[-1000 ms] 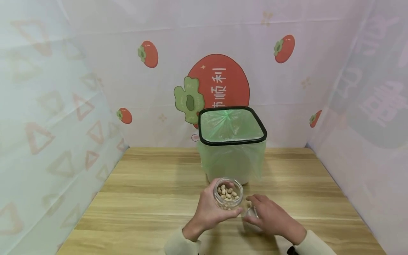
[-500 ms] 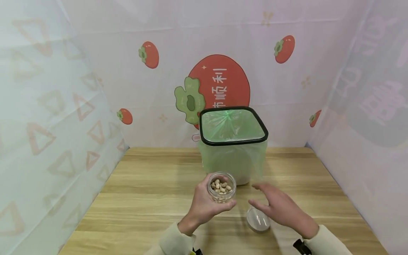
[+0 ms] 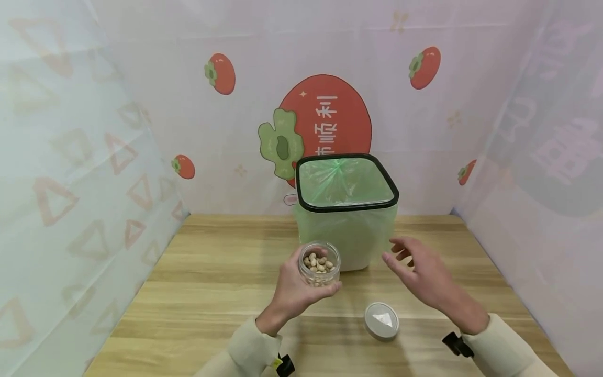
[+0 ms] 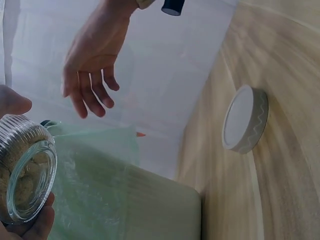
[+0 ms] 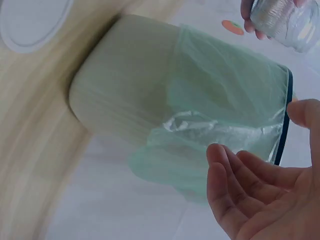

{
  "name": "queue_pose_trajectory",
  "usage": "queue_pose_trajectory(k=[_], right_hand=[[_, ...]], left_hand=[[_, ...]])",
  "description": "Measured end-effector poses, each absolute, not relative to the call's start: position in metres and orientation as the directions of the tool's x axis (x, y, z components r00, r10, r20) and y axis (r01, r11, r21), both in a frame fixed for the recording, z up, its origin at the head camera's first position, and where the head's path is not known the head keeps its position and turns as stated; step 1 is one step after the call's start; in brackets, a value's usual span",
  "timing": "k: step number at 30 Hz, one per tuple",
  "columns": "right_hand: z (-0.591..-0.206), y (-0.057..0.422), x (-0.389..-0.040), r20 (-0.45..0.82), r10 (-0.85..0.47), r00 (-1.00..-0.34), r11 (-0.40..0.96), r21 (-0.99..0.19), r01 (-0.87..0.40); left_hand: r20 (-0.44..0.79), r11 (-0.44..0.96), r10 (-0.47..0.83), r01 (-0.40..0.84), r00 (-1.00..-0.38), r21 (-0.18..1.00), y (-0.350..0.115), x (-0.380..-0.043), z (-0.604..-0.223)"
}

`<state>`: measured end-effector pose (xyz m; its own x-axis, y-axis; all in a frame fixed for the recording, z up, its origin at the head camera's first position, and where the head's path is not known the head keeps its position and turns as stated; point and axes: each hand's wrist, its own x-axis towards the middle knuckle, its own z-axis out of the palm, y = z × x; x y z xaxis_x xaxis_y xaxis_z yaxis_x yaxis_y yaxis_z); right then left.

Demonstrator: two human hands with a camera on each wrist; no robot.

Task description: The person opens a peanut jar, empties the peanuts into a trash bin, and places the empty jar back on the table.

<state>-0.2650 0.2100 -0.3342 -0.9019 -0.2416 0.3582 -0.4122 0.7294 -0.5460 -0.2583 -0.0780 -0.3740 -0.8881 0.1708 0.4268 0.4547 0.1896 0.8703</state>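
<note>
My left hand (image 3: 291,288) grips a clear glass jar (image 3: 337,266), thumb and fingers round its side, in front of the bin. Small tan, bean-like pieces (image 3: 319,263) lie in the jar, whose open mouth faces the head camera. The left wrist view shows the jar's ribbed wall and its round base. My right hand (image 3: 428,272) is in the air right of the bin, fingers loosely bent and holding nothing. Below and between both hands, a round pale grey lid (image 3: 381,320) lies on the table.
Behind the jar stands a pale bin (image 5: 120,75) with a black rim (image 3: 348,208) and a green plastic liner (image 3: 348,228) folded over it. The wooden table (image 3: 212,293) is enclosed by printed cloth walls (image 3: 155,104) at the back and sides.
A second ago my right hand was at the lid; it let go and moved up and right. My left hand carried the jar slightly left and toward the bin.
</note>
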Motion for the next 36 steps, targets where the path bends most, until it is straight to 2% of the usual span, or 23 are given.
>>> queue_pose_trajectory(k=[12, 24, 36], right_hand=[[-0.295, 0.211, -0.291, 0.422, -0.13, -0.897, 0.734, -0.567, -0.373], [-0.27, 0.207, -0.316, 0.343, -0.095, -0.935, 0.762, -0.579, -0.29], [-0.256, 0.212, -0.343, 0.35, -0.1, -0.931, 0.821, -0.5, -0.277]], left_hand=[[0.441, 0.21, 0.153, 0.465, -0.884, 0.86, -0.084, -0.265, -0.358], [0.467, 0.21, 0.12, 0.483, -0.876, 0.85, -0.09, -0.271, -0.35], [0.495, 0.209, 0.124, 0.511, -0.86, 0.834, -0.091, -0.274, -0.336]])
